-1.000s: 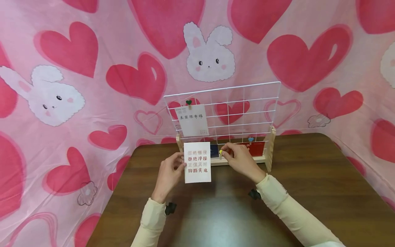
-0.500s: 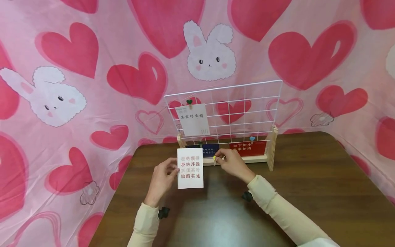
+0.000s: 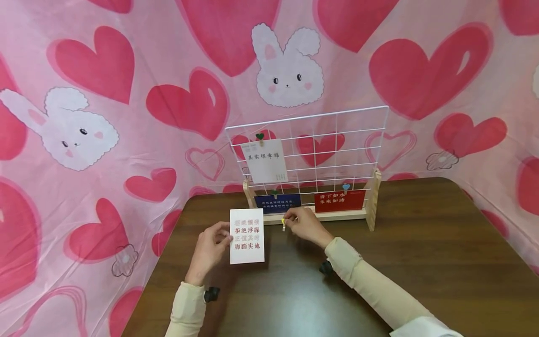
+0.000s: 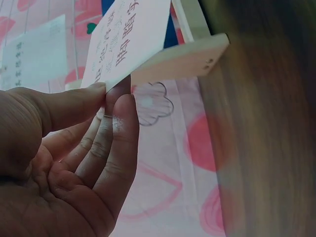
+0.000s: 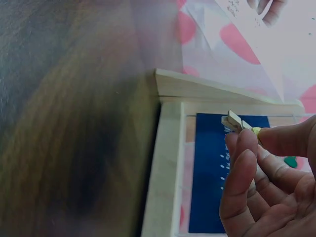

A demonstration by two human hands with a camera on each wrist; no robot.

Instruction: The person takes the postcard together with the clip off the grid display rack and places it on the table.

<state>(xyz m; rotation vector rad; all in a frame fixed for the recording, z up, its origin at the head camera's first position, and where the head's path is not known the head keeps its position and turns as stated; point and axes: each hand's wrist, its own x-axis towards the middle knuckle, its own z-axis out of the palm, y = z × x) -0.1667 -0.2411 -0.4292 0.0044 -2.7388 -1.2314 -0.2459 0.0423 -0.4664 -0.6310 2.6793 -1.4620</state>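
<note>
My left hand pinches a white card with red and grey printed characters by its left edge, between thumb and fingers in the left wrist view. To its right, my right hand pinches a small wooden clothespin with a yellow top; its jaws point away from the fingers. Both hands are in front of a white wire grid rack on a wooden base. The card overlaps the rack's lower left corner in the head view.
On the grid hang a white card under a green heart clip, a dark blue card, and a red card under a blue heart clip. A brown wooden table carries the rack; a pink heart-patterned cloth hangs behind.
Both hands have moved left and slightly down, toward the body, with the card and the clothespin. The blue and red cards on the rack have come into fuller view.
</note>
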